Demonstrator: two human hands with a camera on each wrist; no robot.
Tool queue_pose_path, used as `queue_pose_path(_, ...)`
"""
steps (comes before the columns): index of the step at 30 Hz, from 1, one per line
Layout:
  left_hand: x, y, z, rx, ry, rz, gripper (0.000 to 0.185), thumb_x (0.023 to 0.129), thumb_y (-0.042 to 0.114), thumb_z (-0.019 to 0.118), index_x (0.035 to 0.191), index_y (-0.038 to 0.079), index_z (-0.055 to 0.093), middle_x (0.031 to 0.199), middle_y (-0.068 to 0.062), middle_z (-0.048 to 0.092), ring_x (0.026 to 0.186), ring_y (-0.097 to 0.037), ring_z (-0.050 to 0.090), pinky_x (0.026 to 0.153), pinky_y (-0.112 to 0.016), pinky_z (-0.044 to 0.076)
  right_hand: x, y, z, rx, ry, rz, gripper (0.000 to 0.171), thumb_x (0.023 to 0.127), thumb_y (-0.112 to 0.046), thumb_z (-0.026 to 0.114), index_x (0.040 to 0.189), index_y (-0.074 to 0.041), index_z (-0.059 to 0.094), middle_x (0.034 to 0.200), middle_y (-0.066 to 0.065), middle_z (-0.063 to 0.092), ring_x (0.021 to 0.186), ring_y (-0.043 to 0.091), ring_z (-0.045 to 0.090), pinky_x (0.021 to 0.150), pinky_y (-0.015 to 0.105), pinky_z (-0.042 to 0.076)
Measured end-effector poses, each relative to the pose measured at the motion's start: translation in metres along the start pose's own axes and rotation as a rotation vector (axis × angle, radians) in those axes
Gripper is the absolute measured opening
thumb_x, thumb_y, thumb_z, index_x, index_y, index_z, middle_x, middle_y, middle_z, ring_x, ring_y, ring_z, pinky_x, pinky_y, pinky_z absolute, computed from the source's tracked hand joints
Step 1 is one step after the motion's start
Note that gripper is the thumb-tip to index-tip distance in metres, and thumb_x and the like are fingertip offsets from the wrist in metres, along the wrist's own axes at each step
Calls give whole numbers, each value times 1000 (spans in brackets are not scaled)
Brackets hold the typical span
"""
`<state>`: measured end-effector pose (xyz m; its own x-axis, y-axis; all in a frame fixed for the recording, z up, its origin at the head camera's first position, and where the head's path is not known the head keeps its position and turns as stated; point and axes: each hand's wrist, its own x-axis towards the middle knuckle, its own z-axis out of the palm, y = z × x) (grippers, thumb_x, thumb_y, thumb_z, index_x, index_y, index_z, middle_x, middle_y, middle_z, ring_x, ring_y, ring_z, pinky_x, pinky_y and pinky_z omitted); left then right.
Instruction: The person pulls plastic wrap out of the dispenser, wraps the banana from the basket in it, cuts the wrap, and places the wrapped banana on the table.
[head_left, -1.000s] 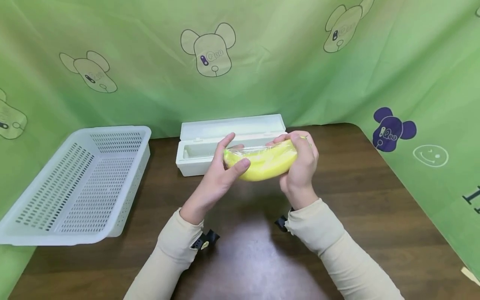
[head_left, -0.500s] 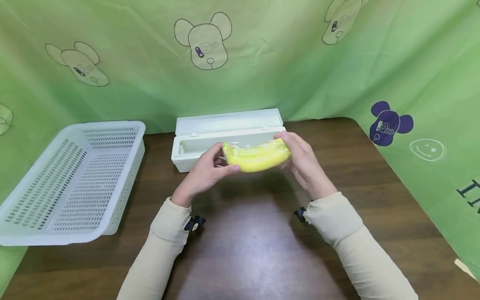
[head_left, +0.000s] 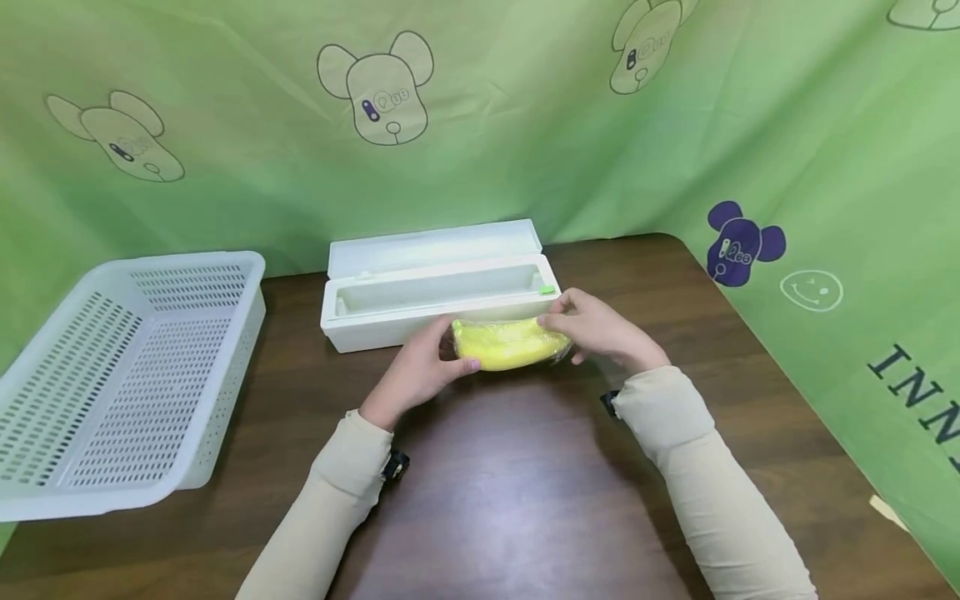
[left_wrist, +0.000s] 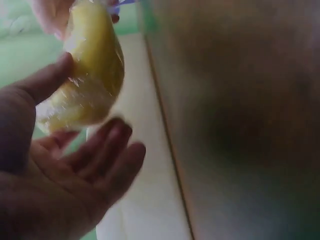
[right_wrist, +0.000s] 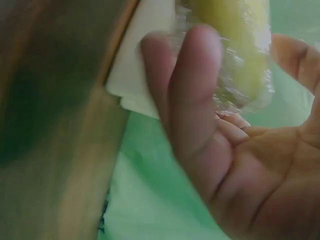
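A yellow banana (head_left: 506, 343), wrapped in clear plastic film, is held level in front of the long white box (head_left: 375, 333). My left hand (head_left: 415, 367) grips its left end, thumb on the near side and fingers behind. At the other end, my right hand (head_left: 600, 327) pinches the banana with thumb and fingers. In the left wrist view the left thumb presses on the film-covered banana (left_wrist: 97, 55), while several fingers spread below it. Crinkled film shows around the banana's end (right_wrist: 235, 55) in the right wrist view, where two right-hand fingers stand in front of it.
The white box stands at the table's back with its lid (head_left: 435, 248) raised and a small green tab (head_left: 547, 290) at its right end. To the left sits a white perforated basket (head_left: 198, 417). A printed green curtain (head_left: 525, 125) hangs behind the brown table (head_left: 510, 500).
The banana has come down toward the table, in front of the box. My right hand has shifted from wrapping round the right end to pinching it. The view has swung slightly right.
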<state>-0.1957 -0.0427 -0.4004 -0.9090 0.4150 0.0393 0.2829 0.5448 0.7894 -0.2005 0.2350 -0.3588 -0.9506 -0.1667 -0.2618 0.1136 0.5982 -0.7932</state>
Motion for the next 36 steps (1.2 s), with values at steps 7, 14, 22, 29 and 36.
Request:
queue_pose_path(7,1,1,11,-20,-45,-22,59,89,19,81,140,11,52,112,-10,55,102,-23,55,88,-38,48,6,11,7,-122,31,31,27,97,-27,60,104,-3,50,95,11,53,70,21,49,54,30,43)
queue_pose_path(14,6,0,11,-345,-149,-70,72,95,13,72,154,4,31,136,-18,55,121,-29,58,98,-41,50,10,16,-1,-123,80,79,34,98,-28,56,114,2,51,104,16,53,89,26,54,62,36,55)
queue_pose_path(22,8,-1,18,-441,-212,-63,68,100,15,63,155,4,25,147,-20,48,133,-29,50,107,-43,42,12,19,-10,-120,59,69,51,102,-27,52,136,11,46,130,29,54,94,31,59,65,37,58)
queue_pose_path(29,7,0,19,-377,-224,-25,71,99,14,65,157,6,24,155,-21,39,144,-30,37,114,-43,33,11,14,-13,-112,61,68,54,104,-29,50,142,8,42,139,30,48,103,34,59,72,40,59)
queue_pose_path(36,6,0,9,-297,-259,18,73,101,18,64,159,8,22,160,-15,33,146,-28,33,115,-43,31,0,13,-22,-150,65,74,60,104,-34,50,147,6,37,143,31,45,107,38,59,69,40,59)
